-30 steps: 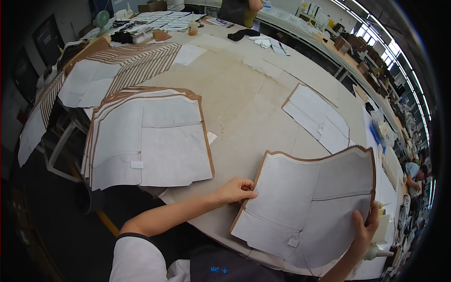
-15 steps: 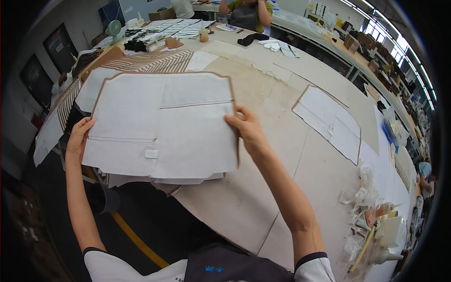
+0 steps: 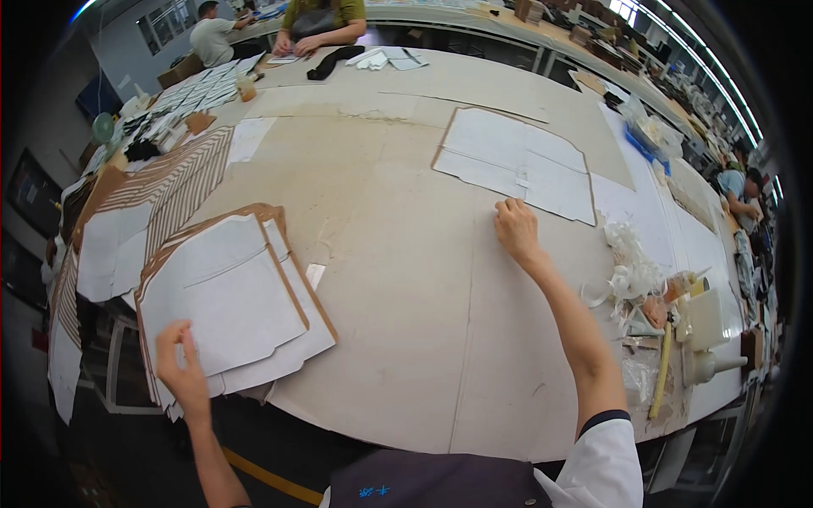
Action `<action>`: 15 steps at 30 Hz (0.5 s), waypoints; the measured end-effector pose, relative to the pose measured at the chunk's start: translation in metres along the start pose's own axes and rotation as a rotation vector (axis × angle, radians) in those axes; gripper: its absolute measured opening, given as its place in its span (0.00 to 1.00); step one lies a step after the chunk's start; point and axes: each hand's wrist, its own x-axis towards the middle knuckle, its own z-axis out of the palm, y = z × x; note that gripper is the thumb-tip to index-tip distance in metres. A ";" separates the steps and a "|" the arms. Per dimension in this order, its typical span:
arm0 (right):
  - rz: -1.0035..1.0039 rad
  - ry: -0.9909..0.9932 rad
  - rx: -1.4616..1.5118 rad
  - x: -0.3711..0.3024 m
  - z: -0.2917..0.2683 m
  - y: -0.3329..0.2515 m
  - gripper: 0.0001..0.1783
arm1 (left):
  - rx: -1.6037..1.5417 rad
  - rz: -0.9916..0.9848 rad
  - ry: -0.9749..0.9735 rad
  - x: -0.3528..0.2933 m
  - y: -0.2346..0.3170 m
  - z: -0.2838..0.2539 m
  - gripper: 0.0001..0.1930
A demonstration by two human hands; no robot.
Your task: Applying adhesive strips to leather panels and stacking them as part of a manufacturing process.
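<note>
A stack of white panels with brown edges (image 3: 237, 296) lies at the left table edge, its top sheet askew over the one beneath. Over the lower left of this stack is my left hand (image 3: 182, 368), thumb and forefinger bent with a gap between them. Farther right, a single white panel with a dark brown border (image 3: 508, 152) lies flat, crossed by seam lines and bearing a small white tag (image 3: 522, 179). Just short of its near edge hovers my right hand (image 3: 517, 229), fingers curled together and nothing visible in them.
Striped brown-and-white material (image 3: 190, 178) lies along the left side. Bottles (image 3: 707, 322), a yellow stick (image 3: 662, 372) and crumpled white strips (image 3: 627, 262) crowd the right. Across the table a person in a green top (image 3: 326, 21) works beside a black cloth piece (image 3: 334, 61).
The panel held up by both hands now lies on the left stack, released. My right hand has moved right toward the single panel. The view has turned right.
</note>
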 end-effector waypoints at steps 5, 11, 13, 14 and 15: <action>-0.173 -0.212 -0.481 0.005 0.014 0.083 0.06 | -0.282 0.282 -0.409 -0.074 0.097 0.092 0.07; 0.026 -0.274 -0.400 0.024 0.032 0.132 0.05 | -0.416 0.188 -0.552 -0.116 0.143 0.118 0.06; 0.123 -0.123 -0.295 0.043 0.020 0.144 0.06 | -0.406 0.112 -0.573 -0.116 0.149 0.116 0.06; 0.109 -0.013 -0.260 0.064 0.000 0.138 0.07 | -0.472 0.050 -0.638 -0.111 0.151 0.119 0.05; 0.057 0.043 -0.250 0.083 -0.027 0.123 0.06 | -0.543 -0.013 -0.698 -0.108 0.152 0.122 0.04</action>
